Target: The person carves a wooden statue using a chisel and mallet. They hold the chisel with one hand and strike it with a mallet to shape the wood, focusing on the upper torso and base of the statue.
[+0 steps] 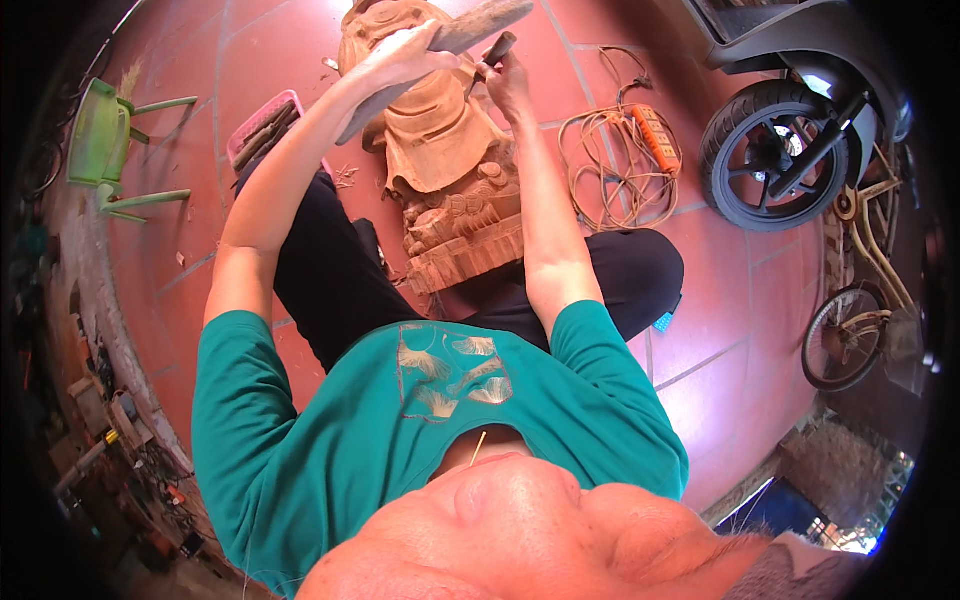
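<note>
A carved wooden statue (440,150) lies on the floor between my bent legs, with its carved base nearest me. My left hand (412,58) is closed around a long, worn wooden mallet (485,24), held over the far part of the statue; my forearm hides some of it. Just to the right, my right hand (508,88) grips a chisel (499,48) by its dark round handle at the statue's right side. The chisel's blade is barely visible, and I cannot tell whether it touches the wood.
A pink basket (238,140) of tools stands left of the statue, and a green plastic chair (97,135) stands farther left. An orange power strip (655,138) with a coiled cord (600,185) lies at right. Beyond are a motorbike wheel (770,150) and a bicycle (850,330).
</note>
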{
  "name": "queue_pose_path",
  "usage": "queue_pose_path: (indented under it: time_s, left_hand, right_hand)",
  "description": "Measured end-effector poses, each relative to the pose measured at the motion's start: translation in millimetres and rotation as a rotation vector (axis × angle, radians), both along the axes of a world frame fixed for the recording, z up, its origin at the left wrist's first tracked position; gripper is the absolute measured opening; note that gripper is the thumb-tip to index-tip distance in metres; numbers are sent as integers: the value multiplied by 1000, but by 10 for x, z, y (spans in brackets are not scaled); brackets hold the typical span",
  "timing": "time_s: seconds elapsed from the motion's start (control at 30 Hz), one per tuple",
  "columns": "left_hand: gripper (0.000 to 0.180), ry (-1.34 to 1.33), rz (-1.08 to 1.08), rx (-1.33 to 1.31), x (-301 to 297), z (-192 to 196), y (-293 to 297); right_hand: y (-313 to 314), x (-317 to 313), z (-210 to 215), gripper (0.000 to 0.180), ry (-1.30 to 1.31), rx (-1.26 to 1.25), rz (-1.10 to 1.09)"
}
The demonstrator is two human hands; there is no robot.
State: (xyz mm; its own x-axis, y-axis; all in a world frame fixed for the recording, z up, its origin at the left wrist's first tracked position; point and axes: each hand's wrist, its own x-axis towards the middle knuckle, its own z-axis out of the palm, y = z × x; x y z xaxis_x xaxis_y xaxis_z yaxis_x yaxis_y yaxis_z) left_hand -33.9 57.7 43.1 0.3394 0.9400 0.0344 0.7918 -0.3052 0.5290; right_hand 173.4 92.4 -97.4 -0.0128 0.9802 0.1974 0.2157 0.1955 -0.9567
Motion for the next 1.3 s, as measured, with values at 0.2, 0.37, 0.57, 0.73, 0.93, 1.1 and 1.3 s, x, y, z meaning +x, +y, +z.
queue_pose_path:
  time_s: [0.2, 0.37, 0.57, 0.73, 0.93, 1.1, 1.3]
  left_hand:
    - [82, -34, -27, 52, -161, -48, -68]
    - [78, -40, 63, 108, -327, 80, -155]
    - [70, -492, 28, -85, -392, 801, -523]
    - [67, -467, 82, -31, -503, 818, -575]
    - [77, -320, 215, -10, -669, 623, -603]
    - [73, -338, 199, -46, -675, 744, -741]
    - [72, -404, 76, -33, -631, 818, -770]
  right_hand:
    - [-229, -10, 145, 22, -25, 25, -18]
    - [-333, -14, 161, 21, -136, 4, -51]
    - [-396, 129, 91, 21, 358, -80, 4]
    - [-250, 75, 35, 23, 392, -8, -110]
    - [-215, 19, -24, 22, 467, 12, -81]
    - [-233, 131, -125, 24, 422, -50, -13]
    - [-321, 134, -162, 16, 220, 13, 3]
